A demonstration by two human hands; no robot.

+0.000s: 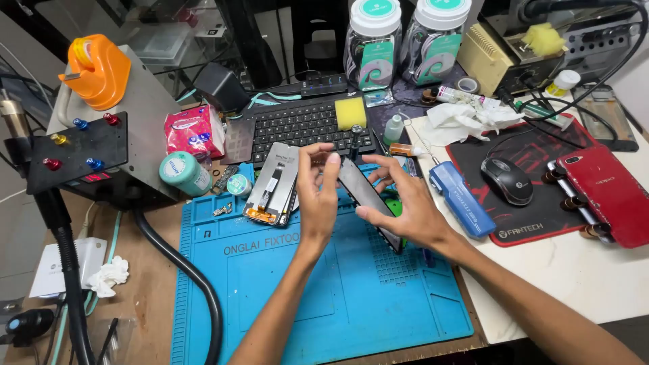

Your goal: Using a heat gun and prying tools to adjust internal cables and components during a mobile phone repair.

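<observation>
My left hand [318, 196] and my right hand [409, 209] together hold a dark phone screen panel [368, 199] tilted on edge above the blue silicone repair mat [324, 297]. The left hand's fingers pinch the panel's upper end; the right hand grips its lower long edge from the right. Just left of my left hand, a stack of grey display modules with orange flex cables [274, 182] lies on the mat's top edge.
A black keyboard [301, 125] with a yellow sponge sits behind. A black mouse [507, 181], a blue box [461, 197] and a red phone in a clamp [605, 192] lie to the right. A grey hot-air station [108, 135] with black hose stands left.
</observation>
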